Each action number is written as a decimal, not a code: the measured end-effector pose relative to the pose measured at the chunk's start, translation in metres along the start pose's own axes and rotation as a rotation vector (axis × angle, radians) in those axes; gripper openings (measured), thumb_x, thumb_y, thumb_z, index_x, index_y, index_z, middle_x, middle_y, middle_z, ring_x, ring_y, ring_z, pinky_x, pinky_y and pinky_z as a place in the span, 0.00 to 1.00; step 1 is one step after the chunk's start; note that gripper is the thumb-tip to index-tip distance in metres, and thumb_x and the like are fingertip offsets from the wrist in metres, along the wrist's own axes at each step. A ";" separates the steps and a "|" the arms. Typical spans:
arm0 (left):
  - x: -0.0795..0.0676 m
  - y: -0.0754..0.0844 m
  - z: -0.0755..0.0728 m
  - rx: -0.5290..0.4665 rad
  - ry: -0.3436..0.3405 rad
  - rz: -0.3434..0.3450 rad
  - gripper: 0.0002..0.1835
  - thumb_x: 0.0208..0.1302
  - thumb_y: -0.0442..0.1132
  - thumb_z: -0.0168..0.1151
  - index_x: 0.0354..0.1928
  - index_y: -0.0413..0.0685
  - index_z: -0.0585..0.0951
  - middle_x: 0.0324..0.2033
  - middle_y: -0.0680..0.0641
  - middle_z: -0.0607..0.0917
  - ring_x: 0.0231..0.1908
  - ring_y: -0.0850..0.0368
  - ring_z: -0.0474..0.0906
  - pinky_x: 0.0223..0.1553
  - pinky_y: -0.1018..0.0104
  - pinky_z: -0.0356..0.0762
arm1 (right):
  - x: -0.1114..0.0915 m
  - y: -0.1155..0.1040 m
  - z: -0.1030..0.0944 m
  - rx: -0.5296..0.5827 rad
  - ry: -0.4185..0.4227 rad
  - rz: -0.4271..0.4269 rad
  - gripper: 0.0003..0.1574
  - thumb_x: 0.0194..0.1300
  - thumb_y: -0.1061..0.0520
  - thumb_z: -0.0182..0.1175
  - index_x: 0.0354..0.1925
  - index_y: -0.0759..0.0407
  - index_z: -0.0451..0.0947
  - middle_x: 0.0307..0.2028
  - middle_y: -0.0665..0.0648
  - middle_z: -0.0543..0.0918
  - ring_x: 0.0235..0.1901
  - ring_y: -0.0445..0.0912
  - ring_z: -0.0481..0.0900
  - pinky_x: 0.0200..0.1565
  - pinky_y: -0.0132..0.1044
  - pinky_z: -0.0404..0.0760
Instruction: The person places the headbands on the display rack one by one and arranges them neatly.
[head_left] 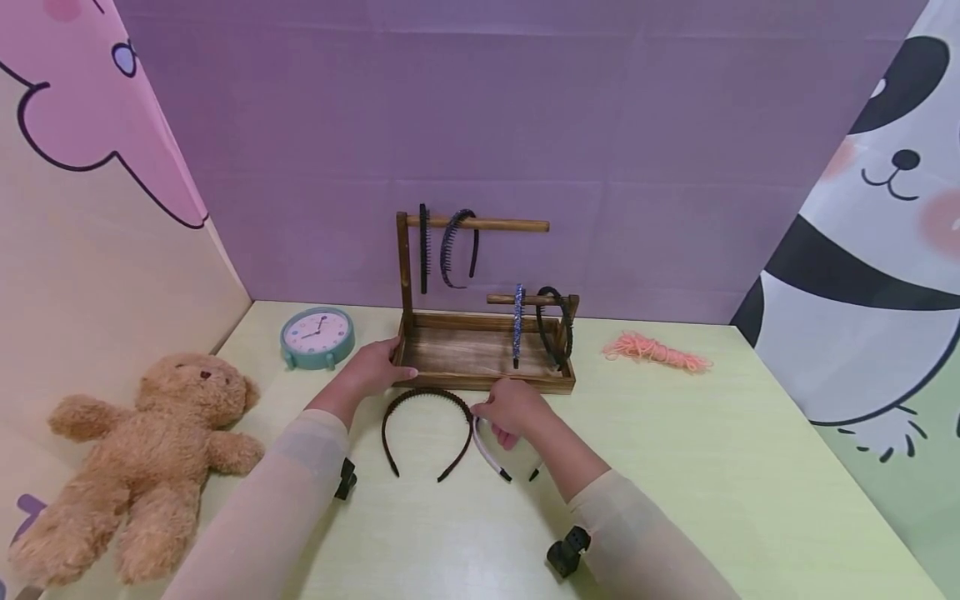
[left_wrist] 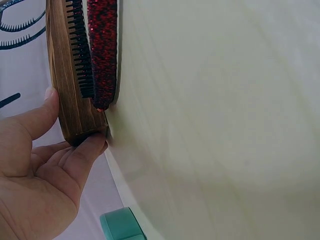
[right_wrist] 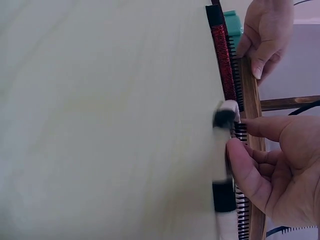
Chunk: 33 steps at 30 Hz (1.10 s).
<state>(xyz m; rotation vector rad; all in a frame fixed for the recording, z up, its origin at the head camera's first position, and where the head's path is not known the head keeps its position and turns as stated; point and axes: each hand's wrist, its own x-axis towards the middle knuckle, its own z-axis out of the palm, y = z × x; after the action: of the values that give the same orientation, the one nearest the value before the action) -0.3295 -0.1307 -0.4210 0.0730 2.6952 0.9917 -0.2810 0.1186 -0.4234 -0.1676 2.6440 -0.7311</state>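
Right wrist: right hand apparently pinching blurred white headband.
Left hand gripping rack; weak pinch could be risking slippage.

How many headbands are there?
6: two dark headbands on the upper bar; blue one and black one, lower bar; red one on the table; white one at right hand.

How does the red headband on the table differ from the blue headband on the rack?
The red headband is deep red, the blue headband blue. The red headband rests on the table; the blue headband hangs from the lower bar. In the head view, the red one shows an open curve, the blue one a narrow strip. Both look glittery.
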 end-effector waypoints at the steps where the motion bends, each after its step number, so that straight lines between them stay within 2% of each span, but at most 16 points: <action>1: 0.000 0.000 0.000 -0.004 -0.001 -0.002 0.44 0.68 0.49 0.62 0.78 0.46 0.50 0.75 0.38 0.57 0.74 0.39 0.52 0.72 0.44 0.55 | 0.000 0.000 0.000 0.001 0.001 0.003 0.24 0.70 0.45 0.59 0.25 0.61 0.80 0.19 0.57 0.83 0.17 0.48 0.83 0.25 0.38 0.84; 4: 0.000 0.000 0.000 0.004 -0.002 -0.001 0.44 0.68 0.50 0.62 0.78 0.45 0.50 0.75 0.37 0.57 0.74 0.38 0.52 0.72 0.43 0.55 | 0.000 0.002 0.000 0.028 -0.011 0.009 0.21 0.69 0.47 0.59 0.26 0.62 0.80 0.20 0.57 0.83 0.18 0.47 0.84 0.26 0.37 0.85; 11: -0.001 0.001 0.000 0.004 -0.001 0.002 0.44 0.68 0.50 0.62 0.78 0.45 0.50 0.75 0.37 0.57 0.74 0.38 0.52 0.72 0.43 0.55 | -0.008 0.009 -0.003 0.131 -0.047 0.009 0.15 0.71 0.51 0.57 0.34 0.62 0.79 0.23 0.59 0.84 0.20 0.49 0.85 0.26 0.40 0.86; 20: -0.001 -0.001 0.000 -0.009 -0.003 -0.008 0.45 0.68 0.50 0.62 0.78 0.46 0.50 0.75 0.38 0.56 0.74 0.39 0.51 0.72 0.43 0.55 | -0.028 0.022 -0.017 0.215 -0.032 -0.079 0.12 0.73 0.52 0.55 0.38 0.60 0.77 0.26 0.57 0.84 0.22 0.48 0.84 0.28 0.40 0.85; 23: 0.000 -0.001 0.000 -0.011 -0.001 -0.010 0.45 0.68 0.49 0.62 0.78 0.47 0.50 0.75 0.38 0.56 0.74 0.39 0.51 0.72 0.43 0.55 | -0.035 0.027 -0.023 0.301 -0.059 -0.117 0.13 0.74 0.53 0.53 0.41 0.62 0.76 0.27 0.59 0.86 0.24 0.51 0.86 0.28 0.41 0.85; 27: 0.000 0.000 0.000 -0.011 -0.003 -0.005 0.45 0.68 0.50 0.62 0.78 0.46 0.50 0.75 0.38 0.56 0.74 0.38 0.52 0.72 0.43 0.55 | -0.044 0.037 -0.031 0.481 -0.117 -0.166 0.16 0.76 0.54 0.49 0.45 0.68 0.72 0.28 0.66 0.85 0.25 0.53 0.86 0.31 0.47 0.87; 33: 0.000 0.000 0.000 -0.008 -0.001 -0.003 0.45 0.68 0.50 0.62 0.78 0.46 0.50 0.75 0.38 0.57 0.74 0.38 0.52 0.72 0.43 0.55 | -0.056 0.049 -0.045 0.638 -0.143 -0.225 0.22 0.76 0.50 0.50 0.50 0.71 0.71 0.26 0.61 0.80 0.22 0.49 0.82 0.31 0.47 0.87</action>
<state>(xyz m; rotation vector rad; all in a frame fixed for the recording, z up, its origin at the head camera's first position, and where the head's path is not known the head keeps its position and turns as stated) -0.3294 -0.1310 -0.4212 0.0678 2.6892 1.0006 -0.2488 0.1937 -0.3940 -0.3212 2.1510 -1.5273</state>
